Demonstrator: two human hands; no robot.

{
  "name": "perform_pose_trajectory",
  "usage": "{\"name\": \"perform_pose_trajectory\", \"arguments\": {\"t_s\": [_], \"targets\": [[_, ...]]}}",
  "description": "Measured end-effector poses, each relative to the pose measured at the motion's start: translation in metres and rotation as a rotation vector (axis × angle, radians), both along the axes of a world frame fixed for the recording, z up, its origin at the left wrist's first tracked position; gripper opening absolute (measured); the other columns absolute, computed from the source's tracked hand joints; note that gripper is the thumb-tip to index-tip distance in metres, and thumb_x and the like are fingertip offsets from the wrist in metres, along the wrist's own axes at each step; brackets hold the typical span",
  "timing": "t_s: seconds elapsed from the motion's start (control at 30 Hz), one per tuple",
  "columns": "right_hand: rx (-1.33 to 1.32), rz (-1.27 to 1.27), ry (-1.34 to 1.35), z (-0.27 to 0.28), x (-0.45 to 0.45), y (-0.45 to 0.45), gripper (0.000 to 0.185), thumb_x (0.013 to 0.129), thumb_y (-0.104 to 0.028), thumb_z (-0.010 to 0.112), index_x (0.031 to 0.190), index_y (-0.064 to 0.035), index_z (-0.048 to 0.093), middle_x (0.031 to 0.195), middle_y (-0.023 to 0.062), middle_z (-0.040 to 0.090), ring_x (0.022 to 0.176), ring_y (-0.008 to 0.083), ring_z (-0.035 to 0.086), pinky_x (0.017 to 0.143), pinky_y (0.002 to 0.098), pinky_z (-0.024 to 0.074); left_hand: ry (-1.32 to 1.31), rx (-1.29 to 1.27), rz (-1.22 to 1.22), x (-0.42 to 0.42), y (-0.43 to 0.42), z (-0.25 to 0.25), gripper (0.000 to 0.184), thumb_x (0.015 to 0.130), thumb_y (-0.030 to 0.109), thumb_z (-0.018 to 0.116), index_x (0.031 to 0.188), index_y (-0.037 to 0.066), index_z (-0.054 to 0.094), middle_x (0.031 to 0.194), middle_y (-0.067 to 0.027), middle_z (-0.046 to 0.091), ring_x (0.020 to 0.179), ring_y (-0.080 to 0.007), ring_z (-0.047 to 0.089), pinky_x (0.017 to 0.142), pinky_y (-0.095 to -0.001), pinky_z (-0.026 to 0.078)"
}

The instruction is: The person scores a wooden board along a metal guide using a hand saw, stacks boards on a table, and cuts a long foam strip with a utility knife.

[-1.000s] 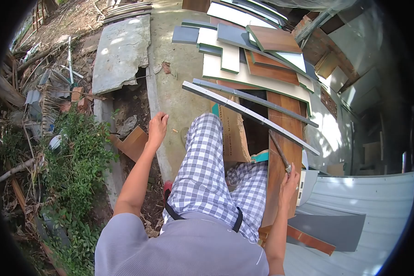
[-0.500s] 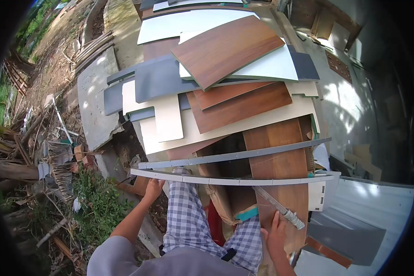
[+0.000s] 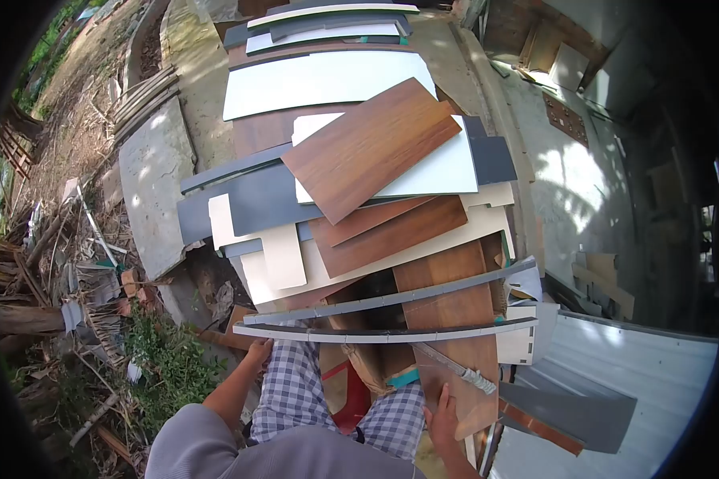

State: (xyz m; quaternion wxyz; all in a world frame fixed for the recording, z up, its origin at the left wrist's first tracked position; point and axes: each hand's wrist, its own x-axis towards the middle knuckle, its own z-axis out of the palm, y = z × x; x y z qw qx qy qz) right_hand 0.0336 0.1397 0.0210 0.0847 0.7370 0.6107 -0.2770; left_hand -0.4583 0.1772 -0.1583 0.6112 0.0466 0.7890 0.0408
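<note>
My left hand (image 3: 259,351) is at the left end of a long narrow light-grey strip (image 3: 359,334), just under its edge. Its fingers are curled, and what they grip is hidden. A second, darker grey strip (image 3: 391,299) lies behind it, both spanning a brown wood-grain board (image 3: 447,291). Resting on that board is a slim metal tool (image 3: 455,366) with a wrapped handle, its kind unclear. My right hand (image 3: 442,413) lies on the board's near part, fingers stretched out, a little below the wrapped handle, holding nothing.
Beyond the strips lies a pile of panels: a brown panel (image 3: 371,152), a white panel (image 3: 327,80), a dark grey panel (image 3: 268,199) and a cream panel (image 3: 284,255). An opened cardboard box (image 3: 359,367) sits before my legs. Corrugated metal sheeting (image 3: 607,359) is at right, green plants (image 3: 164,351) at left.
The view has tilted up, so the pile and strips appear lower. My right hand has shifted slightly nearer to me relative to the wrapped handle. My left hand stays by the strip's end.
</note>
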Motion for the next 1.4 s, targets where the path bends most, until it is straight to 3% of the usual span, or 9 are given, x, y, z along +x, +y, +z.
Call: {"name": "perform_pose_trajectory", "arguments": {"t_s": [0.2,0.57,0.7,0.83,1.03,1.23,1.27,1.33,1.4], "targets": [[-0.145,-0.027,-0.019,0.037,-0.007,-0.142,0.080,0.083,-0.019,0.071,0.147,-0.0085,0.024,0.122,0.0248,0.048,0.107,0.0394,0.055,0.081,0.0431,0.0500,0.038,0.305,0.134,-0.052,0.034,0.135,0.056,0.093,0.039,0.056,0.126,-0.005,0.048,0.093,-0.0147,0.060,0.072,-0.0282,0.070,0.050,-0.0323,0.052],[-0.340,-0.290,0.110,0.049,-0.034,-0.154,0.065,0.088,-0.021,0.065,0.143,-0.0054,0.034,0.110,0.0213,0.058,0.099,0.0316,0.062,0.077,0.0393,0.0510,0.276,0.409,0.039,-0.186,-0.013,0.086,0.045,0.090,0.027,0.063,0.113,-0.011,0.055,0.092,-0.0175,0.064,0.071,-0.0254,0.068,0.058,-0.0342,0.059],[-0.412,-0.388,0.197,0.047,-0.038,-0.154,0.061,0.089,-0.021,0.064,0.141,-0.0047,0.036,0.106,0.0199,0.060,0.096,0.0294,0.063,0.076,0.0382,0.0512,0.259,0.224,0.016,-0.184,-0.007,0.154,0.031,0.084,0.021,0.070,0.103,-0.003,0.064,0.091,-0.0190,0.066,0.082,-0.0249,0.068,0.055,-0.0370,0.057],[-0.574,-0.390,0.272,0.047,-0.040,-0.159,0.058,0.091,-0.022,0.063,0.140,-0.0040,0.039,0.101,0.0186,0.063,0.094,0.0271,0.065,0.075,0.0370,0.0515,0.463,0.278,-0.321,-0.192,-0.025,0.171,0.024,0.082,0.021,0.068,0.092,-0.001,0.066,0.091,-0.0219,0.068,0.089,-0.0354,0.067,0.073,-0.0455,0.053],[-0.351,-0.638,0.663,-0.016,-0.012,-0.195,0.046,0.094,-0.022,0.057,0.135,-0.0041,0.046,0.087,0.0068,0.063,0.078,0.0144,0.061,0.070,0.0298,0.0497,0.586,0.299,-0.392,-0.183,-0.031,0.187,0.032,0.086,0.034,0.064,0.090,0.002,0.070,0.094,-0.0201,0.069,0.091,-0.0379,0.065,0.084,-0.0448,0.051],[-0.340,-0.354,1.139,-0.108,0.036,-0.188,0.041,0.092,-0.015,0.057,0.131,-0.0032,0.048,0.082,0.0059,0.062,0.070,0.0133,0.058,0.064,0.0308,0.0483,0.432,0.186,-0.302,-0.173,-0.027,0.229,0.053,0.091,0.052,0.052,0.085,0.005,0.073,0.085,-0.0180,0.070,0.090,-0.0369,0.066,0.084,-0.0451,0.050],[-0.344,-0.342,1.142,-0.030,-0.003,-0.146,0.041,0.092,-0.015,0.057,0.131,-0.0032,0.048,0.082,0.0059,0.062,0.070,0.0133,0.058,0.064,0.0308,0.0483,0.438,0.186,-0.292,-0.171,-0.032,0.235,0.053,0.091,0.052,0.052,0.085,0.005,0.073,0.085,-0.0180,0.070,0.090,-0.0369,0.066,0.084,-0.0451,0.050],[-0.223,-0.080,0.400,0.032,-0.053,-0.076,0.038,0.092,-0.011,0.055,0.129,-0.0037,0.051,0.071,0.0052,0.060,0.061,0.0122,0.055,0.057,0.0294,0.0466,0.484,0.221,-0.334,-0.169,-0.046,0.241,0.056,0.089,0.056,0.053,0.083,0.004,0.073,0.087,-0.0199,0.070,0.091,-0.0376,0.066,0.084,-0.0458,0.050],[-0.321,-0.269,0.529,0.050,-0.068,-0.034,0.034,0.093,-0.011,0.053,0.127,-0.0038,0.053,0.067,0.0049,0.059,0.058,0.0120,0.055,0.054,0.0284,0.0457,0.515,0.196,-0.281,-0.165,-0.059,0.245,0.057,0.088,0.057,0.054,0.085,0.004,0.073,0.088,-0.0214,0.069,0.091,-0.0379,0.066,0.083,-0.0456,0.050]]}}
